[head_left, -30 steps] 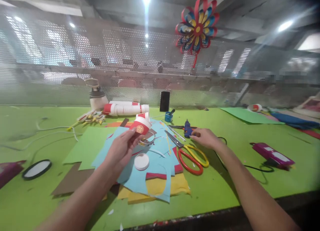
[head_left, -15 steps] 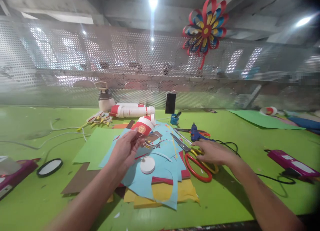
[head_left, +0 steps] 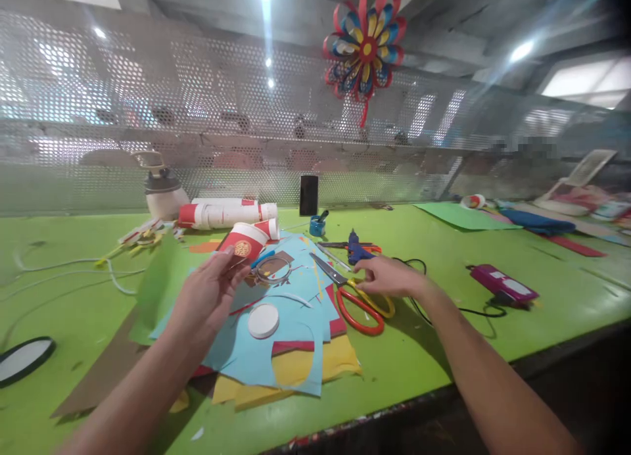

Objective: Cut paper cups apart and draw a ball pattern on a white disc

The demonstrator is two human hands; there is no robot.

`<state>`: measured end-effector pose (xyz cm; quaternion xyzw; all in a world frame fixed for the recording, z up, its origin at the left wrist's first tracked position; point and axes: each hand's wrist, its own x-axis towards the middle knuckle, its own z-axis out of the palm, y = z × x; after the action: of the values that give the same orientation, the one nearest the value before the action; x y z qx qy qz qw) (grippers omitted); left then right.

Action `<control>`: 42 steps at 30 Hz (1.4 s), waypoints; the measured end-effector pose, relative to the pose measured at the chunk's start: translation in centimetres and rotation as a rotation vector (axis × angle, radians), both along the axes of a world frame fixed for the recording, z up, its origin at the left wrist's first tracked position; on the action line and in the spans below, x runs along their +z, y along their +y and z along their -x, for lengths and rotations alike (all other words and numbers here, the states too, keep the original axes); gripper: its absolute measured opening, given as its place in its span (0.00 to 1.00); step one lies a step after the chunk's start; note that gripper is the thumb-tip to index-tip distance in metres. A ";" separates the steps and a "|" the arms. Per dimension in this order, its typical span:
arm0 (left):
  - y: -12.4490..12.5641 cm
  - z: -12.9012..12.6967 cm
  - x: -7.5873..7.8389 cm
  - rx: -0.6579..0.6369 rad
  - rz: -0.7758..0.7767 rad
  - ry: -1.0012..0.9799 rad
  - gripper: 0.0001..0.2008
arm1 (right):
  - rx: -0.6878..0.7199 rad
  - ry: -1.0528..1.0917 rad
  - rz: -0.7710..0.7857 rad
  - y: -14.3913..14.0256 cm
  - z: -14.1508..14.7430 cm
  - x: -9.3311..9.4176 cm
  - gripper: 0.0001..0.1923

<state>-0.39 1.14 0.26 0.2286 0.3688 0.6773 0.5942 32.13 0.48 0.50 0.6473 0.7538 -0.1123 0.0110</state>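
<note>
My left hand [head_left: 211,287] is closed around a red and white paper cup [head_left: 245,242] with a gold emblem, held tilted above the paper pile. A second cup's white rim [head_left: 272,229] shows just behind it. My right hand [head_left: 387,275] hovers over large scissors [head_left: 329,269] with red and yellow handles, its fingers apart and holding nothing that I can see. Beyond its fingertips lies a blue glue gun [head_left: 355,248]. Light blue paper [head_left: 241,350] spreads between my hands, bearing a round white lid [head_left: 263,321] and a clear tape-like ring [head_left: 275,269].
A row of stacked cups [head_left: 221,214] lies at the back beside a spray bottle [head_left: 166,195]. A phone [head_left: 309,195] stands behind a small blue pot [head_left: 318,227]. At right is a purple power strip [head_left: 503,285] with a black cord. A paper flower [head_left: 367,47] hangs on the mesh.
The view has turned right, so the scene sits further left. The cup in my left hand has tipped, showing more of its side. My right hand has stayed near the scissors and glue gun.
</note>
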 end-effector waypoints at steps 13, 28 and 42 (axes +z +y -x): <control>-0.7 -0.3 0.4 0.005 -0.045 -0.096 0.05 | -0.051 0.167 0.036 -0.2 1.0 -3.1 0.35; -0.8 0.1 0.8 0.019 -0.172 -0.158 0.01 | 0.223 0.868 0.150 -4.2 4.6 1.0 0.30; -1.8 -0.8 0.7 -0.151 -0.152 -0.055 0.10 | 0.273 0.850 0.050 -2.9 6.1 -0.2 0.21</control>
<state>0.41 -0.61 0.98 0.2815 0.2815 0.6627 0.6343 26.02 -2.45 0.33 0.4378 0.7671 -0.3839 -0.2693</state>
